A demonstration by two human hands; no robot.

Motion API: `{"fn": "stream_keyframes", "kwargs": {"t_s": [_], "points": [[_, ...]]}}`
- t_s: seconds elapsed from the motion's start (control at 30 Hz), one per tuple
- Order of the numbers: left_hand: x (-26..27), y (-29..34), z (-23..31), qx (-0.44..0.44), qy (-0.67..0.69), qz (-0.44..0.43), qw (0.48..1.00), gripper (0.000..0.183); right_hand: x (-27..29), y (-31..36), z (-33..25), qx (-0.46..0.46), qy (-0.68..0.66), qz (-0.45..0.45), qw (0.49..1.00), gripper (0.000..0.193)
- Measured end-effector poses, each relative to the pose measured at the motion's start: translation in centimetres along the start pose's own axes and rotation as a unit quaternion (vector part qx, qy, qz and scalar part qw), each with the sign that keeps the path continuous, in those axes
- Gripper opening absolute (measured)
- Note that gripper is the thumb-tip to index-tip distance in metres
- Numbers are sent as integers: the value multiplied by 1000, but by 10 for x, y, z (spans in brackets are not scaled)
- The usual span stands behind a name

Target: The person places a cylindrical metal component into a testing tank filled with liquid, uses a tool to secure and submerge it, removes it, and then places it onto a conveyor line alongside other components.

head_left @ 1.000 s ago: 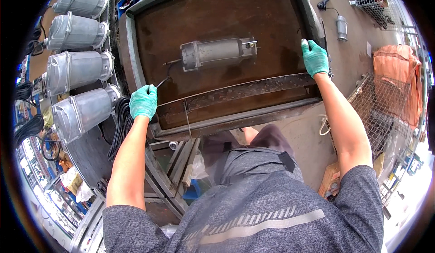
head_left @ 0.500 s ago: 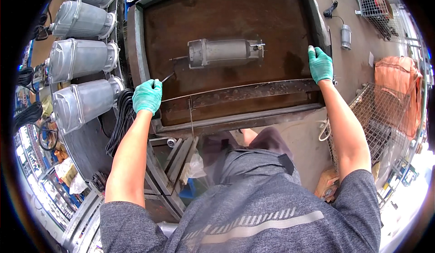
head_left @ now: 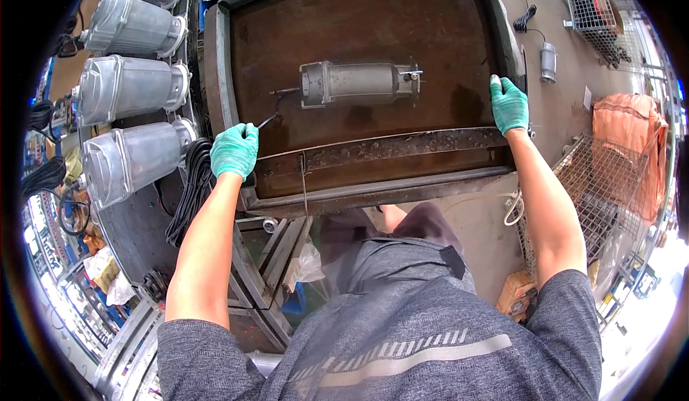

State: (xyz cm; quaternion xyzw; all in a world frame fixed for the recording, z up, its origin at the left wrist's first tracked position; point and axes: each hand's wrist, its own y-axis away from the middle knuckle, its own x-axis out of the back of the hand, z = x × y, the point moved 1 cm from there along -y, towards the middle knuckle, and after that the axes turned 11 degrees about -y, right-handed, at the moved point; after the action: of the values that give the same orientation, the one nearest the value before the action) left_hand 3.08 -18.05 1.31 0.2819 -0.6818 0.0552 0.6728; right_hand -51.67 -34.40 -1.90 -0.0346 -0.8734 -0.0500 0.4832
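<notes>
Rusty brown steel: large tray-like work surface (head_left: 359, 24) with a raised grey rim, standing on a metal frame in front of the person.
Left hand (head_left: 234, 151): in a teal glove, fingers curled over the tray's near left corner and rim, closed on the edge; a thin dark cable (head_left: 271, 117) runs out from just beside its fingertips.
Right hand (head_left: 509, 104): in a teal glove, fingers wrapped over the tray's right rim, gripping it near the front bar.
Motor housing (head_left: 359, 82): grey metal cylinder lying on its side in the middle of the tray, long axis left to right, well apart from both hands and between them. The dark cable leads from its left end toward the left hand.
Front bar (head_left: 387, 148): rusty flat strip across the near part of the tray, running between the two hands.
Row of castings (head_left: 129, 85): several silvery grey finned housings lined up on a surface left of the tray.
Black cable coil (head_left: 192, 189): hangs just beside the left wrist.
Wire baskets (head_left: 599, 185): on the floor to the right, with an orange sack (head_left: 624, 124) beside them.
</notes>
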Motion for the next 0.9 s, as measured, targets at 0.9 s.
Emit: {"fn": "stream_keyframes", "kwargs": {"t_s": [0.9], "points": [[9,1,-10,4,29,-29,999,43,-31,-3,-82,141,166,-226,949,49]]}}
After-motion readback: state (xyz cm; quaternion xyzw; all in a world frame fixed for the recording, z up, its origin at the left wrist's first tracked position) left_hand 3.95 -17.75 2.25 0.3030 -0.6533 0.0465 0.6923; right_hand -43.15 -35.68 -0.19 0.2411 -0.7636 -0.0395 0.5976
